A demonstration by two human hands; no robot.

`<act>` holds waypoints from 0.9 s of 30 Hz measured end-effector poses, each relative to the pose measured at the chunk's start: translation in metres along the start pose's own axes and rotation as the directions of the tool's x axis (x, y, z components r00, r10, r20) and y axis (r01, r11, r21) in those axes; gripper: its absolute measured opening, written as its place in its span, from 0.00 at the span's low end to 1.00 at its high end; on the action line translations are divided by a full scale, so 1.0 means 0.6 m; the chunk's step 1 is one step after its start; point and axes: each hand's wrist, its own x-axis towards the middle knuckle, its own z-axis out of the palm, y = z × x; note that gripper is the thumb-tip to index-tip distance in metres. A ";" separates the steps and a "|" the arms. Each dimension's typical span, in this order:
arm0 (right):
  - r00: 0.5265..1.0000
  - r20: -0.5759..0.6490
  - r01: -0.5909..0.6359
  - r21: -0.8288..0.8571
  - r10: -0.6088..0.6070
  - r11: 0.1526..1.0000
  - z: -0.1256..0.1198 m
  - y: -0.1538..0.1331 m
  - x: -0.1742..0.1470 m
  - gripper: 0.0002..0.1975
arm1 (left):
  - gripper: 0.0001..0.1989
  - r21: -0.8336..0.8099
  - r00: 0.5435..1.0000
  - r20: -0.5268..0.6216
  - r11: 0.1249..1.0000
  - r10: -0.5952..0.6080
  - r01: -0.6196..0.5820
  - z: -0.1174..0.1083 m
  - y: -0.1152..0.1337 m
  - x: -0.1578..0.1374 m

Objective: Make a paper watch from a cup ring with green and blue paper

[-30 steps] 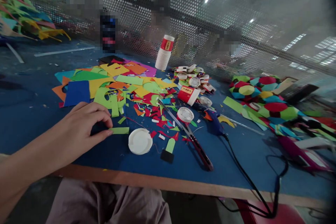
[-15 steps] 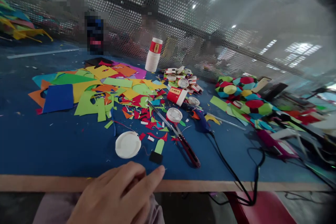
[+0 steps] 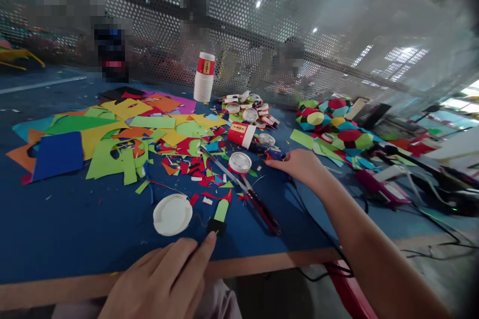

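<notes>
Palm down over the table's front edge, my left hand (image 3: 168,271) has its fingers stretched out. Its index fingertip touches a small black paper piece (image 3: 217,226), which joins a light green paper strip (image 3: 222,209) with a red tip. A white paper disc with a raised rim (image 3: 172,214) lies just beyond my left hand. My right hand (image 3: 301,167) is closed around a blue glue gun (image 3: 272,153), mostly hidden by the fingers, its black cord trailing toward the front edge. Between the hands lies a dark red-handled pair of tweezers (image 3: 262,208), beside a round white disc (image 3: 240,161).
Coloured paper sheets (image 3: 58,154) and scraps cover the left and middle of the table. A tipped red-and-white cup (image 3: 241,134) lies before a stack of cups (image 3: 204,79). Multicoloured paper balls (image 3: 352,140) and a magenta device (image 3: 379,187) with cables sit on the right.
My right hand has come in from the right and taken hold of the glue gun. My left index finger has moved onto the black paper piece. The view has shifted to the right.
</notes>
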 end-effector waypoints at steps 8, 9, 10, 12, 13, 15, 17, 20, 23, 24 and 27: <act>0.988 0.097 -0.150 0.339 0.124 0.929 0.023 0.016 0.001 0.16 | 0.23 -0.042 0.998 0.064 0.999 0.002 0.001 -0.013 -0.001 0.011; 0.985 0.102 -0.170 0.421 0.140 0.891 0.025 0.021 -0.002 0.15 | 0.24 -0.044 0.998 0.070 0.999 0.002 0.001 -0.013 -0.002 0.011; 0.982 0.112 -0.190 0.504 0.155 0.842 0.026 0.027 -0.006 0.14 | 0.24 -0.045 0.997 0.073 0.999 -0.003 0.006 -0.013 -0.002 0.009; 0.974 0.143 -0.228 0.656 0.178 0.719 0.023 0.040 -0.017 0.13 | 0.25 -0.043 0.997 0.077 0.999 -0.010 0.013 -0.014 -0.003 0.007; 0.970 0.155 -0.242 0.720 0.190 0.650 0.018 0.046 -0.025 0.13 | 0.25 -0.042 0.997 0.072 0.999 -0.009 0.012 -0.014 -0.002 0.005; 0.963 0.157 -0.252 0.820 0.220 0.514 0.005 0.057 -0.044 0.12 | 0.25 -0.039 0.998 0.067 0.999 -0.004 0.006 -0.013 -0.001 0.003; 0.957 0.136 -0.231 0.891 0.255 0.390 -0.009 0.063 -0.068 0.10 | 0.27 -0.023 0.997 0.075 1.000 -0.013 0.015 -0.011 0.002 0.000; 0.951 0.094 -0.169 0.955 0.294 0.243 -0.022 0.066 -0.106 0.06 | 0.31 0.030 0.995 0.083 0.998 -0.063 0.061 -0.004 0.004 -0.002; 0.950 0.072 -0.121 0.982 0.304 0.148 -0.021 0.066 -0.135 0.07 | 0.33 0.063 0.996 0.071 0.997 -0.052 0.048 0.000 0.001 -0.003; 0.951 0.072 -0.116 0.985 0.301 0.130 -0.019 0.067 -0.142 0.09 | 0.33 0.065 0.997 0.069 0.998 -0.031 0.026 0.000 -0.001 -0.003; 0.962 0.097 -0.129 0.985 0.255 0.111 -0.012 0.071 -0.162 0.17 | 0.33 0.104 0.998 0.066 0.995 -0.007 0.000 -0.006 -0.002 -0.002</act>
